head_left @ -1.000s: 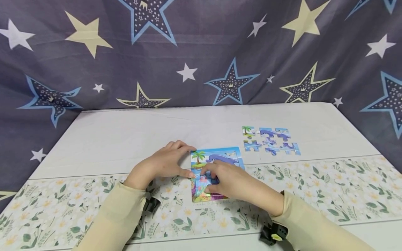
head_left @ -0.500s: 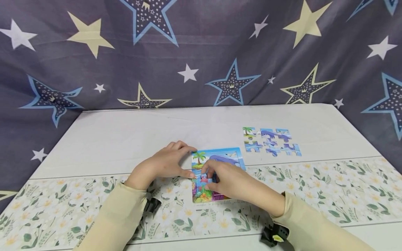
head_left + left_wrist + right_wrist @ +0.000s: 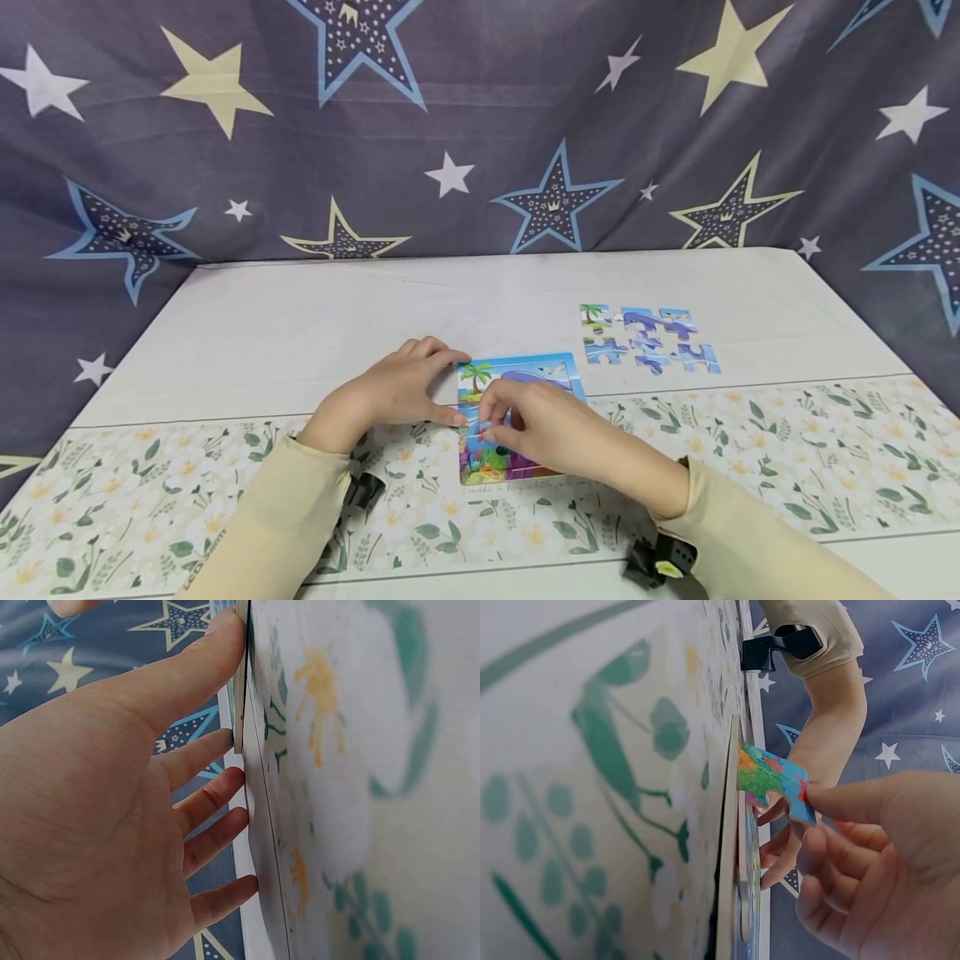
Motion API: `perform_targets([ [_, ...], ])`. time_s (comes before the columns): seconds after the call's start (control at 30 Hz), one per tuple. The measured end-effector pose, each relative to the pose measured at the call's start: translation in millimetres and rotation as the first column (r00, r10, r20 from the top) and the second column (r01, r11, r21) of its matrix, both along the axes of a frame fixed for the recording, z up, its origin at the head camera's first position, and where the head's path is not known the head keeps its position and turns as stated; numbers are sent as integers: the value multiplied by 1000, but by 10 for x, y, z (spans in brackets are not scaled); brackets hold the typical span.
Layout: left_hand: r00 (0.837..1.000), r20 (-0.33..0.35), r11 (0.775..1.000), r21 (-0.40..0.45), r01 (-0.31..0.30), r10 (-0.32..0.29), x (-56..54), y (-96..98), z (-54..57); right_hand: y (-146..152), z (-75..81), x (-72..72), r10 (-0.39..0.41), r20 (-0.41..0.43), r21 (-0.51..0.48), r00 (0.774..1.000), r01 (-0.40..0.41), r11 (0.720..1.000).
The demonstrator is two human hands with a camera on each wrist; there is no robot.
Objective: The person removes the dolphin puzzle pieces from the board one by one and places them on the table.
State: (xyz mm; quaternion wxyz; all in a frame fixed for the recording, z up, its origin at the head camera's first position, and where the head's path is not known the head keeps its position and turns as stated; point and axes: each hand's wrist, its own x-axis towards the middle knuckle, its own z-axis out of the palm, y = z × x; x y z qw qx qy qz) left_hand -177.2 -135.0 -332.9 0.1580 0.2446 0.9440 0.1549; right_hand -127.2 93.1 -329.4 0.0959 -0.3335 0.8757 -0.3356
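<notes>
A dolphin-picture puzzle board point(image 3: 558, 363) lies flat, a palm tree printed at its upper left. My left hand point(image 3: 393, 387) rests at its left side, the thumb and index finger touching the edge; in the left wrist view those fingers point(image 3: 202, 757) are mostly straight. Over the board, my right hand point(image 3: 551, 425) pinches a puzzle piece between thumb and fingertips. The right wrist view shows this puzzle piece point(image 3: 772, 776), blue, green and red, tilted up from the board with its lower end at the surface. My right hand hides part of the picture.
Several loose puzzle pieces point(image 3: 645, 337) lie grouped on the white tabletop beyond the board, to the right. A floral cloth strip point(image 3: 750, 467) runs beneath the board. A dark star-patterned curtain point(image 3: 465, 108) hangs behind the table.
The puzzle piece in my right hand has been tilted up out of the board's lower left area, the fingertips rising slightly. My left hand keeps its place at the edge.
</notes>
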Motion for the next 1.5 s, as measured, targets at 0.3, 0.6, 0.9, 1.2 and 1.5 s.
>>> perform_targets([
  [0.3, 1000, 5, 1000, 4, -2, 2, 1, -8, -3, 9, 75, 8, 61, -1, -23, 998, -61, 998],
  [0.6, 1000, -4, 1000, 3, 3, -3, 5, -1, 2, 63, 97, -11, 83, -20, -48, 996, -84, 995],
  [0.9, 1000, 2, 1000, 3, 3, -3, 1, 1, 5, 163, 205, -63, 73, -8, -2, 997, -73, 997],
  [1.2, 1000, 9, 1000, 7, -5, 5, 4, 10, 8, 293, 322, -107, 49, 24, -11, 998, -49, 999],
  [1.5, 1000, 10, 1000, 6, -1, 1, 12, 10, 15, 417, 367, -174, 65, 51, 53, 997, -67, 996],
])
